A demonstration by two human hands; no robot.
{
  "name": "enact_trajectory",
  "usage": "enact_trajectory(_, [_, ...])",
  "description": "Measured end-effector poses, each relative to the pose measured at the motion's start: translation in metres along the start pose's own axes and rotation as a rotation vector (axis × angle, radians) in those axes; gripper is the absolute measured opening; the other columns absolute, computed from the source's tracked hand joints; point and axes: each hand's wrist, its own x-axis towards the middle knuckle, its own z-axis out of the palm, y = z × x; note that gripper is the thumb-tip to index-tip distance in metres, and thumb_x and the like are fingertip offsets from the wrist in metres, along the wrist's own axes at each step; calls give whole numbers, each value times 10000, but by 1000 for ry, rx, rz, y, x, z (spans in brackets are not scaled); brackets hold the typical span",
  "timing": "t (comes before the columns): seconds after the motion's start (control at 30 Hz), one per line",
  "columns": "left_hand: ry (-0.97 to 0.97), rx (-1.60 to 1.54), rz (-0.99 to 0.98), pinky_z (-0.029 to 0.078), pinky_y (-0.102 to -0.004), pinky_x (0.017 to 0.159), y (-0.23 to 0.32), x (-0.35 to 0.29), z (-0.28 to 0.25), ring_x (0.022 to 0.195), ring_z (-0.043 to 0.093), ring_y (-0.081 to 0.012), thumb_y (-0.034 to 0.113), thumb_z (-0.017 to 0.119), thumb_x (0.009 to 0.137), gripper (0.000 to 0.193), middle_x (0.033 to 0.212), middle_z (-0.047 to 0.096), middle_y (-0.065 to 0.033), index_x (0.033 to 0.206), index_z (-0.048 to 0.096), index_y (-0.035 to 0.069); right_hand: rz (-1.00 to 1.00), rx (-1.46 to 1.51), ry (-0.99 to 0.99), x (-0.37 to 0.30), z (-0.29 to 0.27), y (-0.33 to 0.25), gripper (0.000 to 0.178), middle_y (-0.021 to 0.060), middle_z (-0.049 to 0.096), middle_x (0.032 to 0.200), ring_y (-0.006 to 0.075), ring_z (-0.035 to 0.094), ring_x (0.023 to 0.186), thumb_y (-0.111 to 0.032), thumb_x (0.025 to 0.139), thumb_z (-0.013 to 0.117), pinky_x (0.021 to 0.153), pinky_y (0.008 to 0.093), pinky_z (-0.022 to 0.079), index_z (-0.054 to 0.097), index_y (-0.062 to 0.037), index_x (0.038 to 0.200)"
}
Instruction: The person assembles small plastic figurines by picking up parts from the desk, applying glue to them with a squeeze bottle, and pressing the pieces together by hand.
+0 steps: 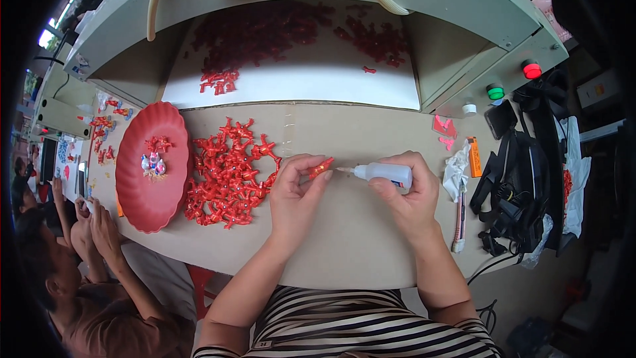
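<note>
Between the thumb and fingers of my left hand is a small red figurine part with gold marks, held above the table. My right hand grips a small white squeeze bottle lying sideways, its thin nozzle pointing left. The nozzle tip comes close to the red part; whether they touch I cannot tell. Just left of my left hand lies a heap of shiny red figurine parts.
A red scalloped plate with small figures stands at the left. Behind is a cabinet holding red pieces. Rightward lie crumpled tissue, an orange box, a pen-like tool and a black bag. Another person works at lower left.
</note>
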Motion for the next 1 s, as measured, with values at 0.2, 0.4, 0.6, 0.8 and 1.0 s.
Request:
enact_trajectory(0.2, [5, 51, 26, 506, -232, 773, -2, 0, -1, 909, 541, -113, -33, 579, 778, 205, 1017, 462, -61, 975, 530, -5, -38, -50, 3, -4, 5, 0, 291, 73, 593, 744, 145, 575, 628, -166, 669, 753, 564, 243, 454, 556, -14, 819])
enact_trajectory(0.4, [6, 51, 21, 508, -230, 769, 1, 0, 1, 916, 537, -113, -34, 576, 778, 198, 1020, 455, -61, 968, 529, -6, -52, -80, -2, -3, 5, 0, 289, 74, 579, 730, 160, 565, 617, -172, 664, 755, 556, 249, 443, 561, -23, 818])
enact_trajectory(0.6, [-2, 46, 18, 507, -227, 775, 0, 0, 2, 919, 535, -114, -39, 573, 778, 195, 1017, 451, -60, 964, 525, -9, -56, -81, 0, -3, 4, 0, 286, 72, 582, 734, 164, 562, 620, -184, 668, 752, 559, 250, 441, 561, -29, 814])
enact_trajectory(0.8, [-7, 51, 25, 507, -234, 778, 0, 0, 1, 914, 530, -114, -31, 574, 782, 189, 1019, 450, -59, 963, 524, -8, -41, -92, -7, -3, 5, 0, 292, 71, 582, 734, 166, 563, 625, -197, 669, 751, 560, 255, 441, 556, -33, 812])
enact_trajectory(1.0, [-11, 48, 15, 507, -239, 779, -1, 0, 0, 913, 529, -115, -25, 577, 781, 189, 1017, 454, -60, 962, 525, -7, -19, -77, -17, -3, 6, 0, 286, 65, 577, 730, 167, 554, 620, -200, 675, 746, 562, 255, 437, 555, -35, 809])
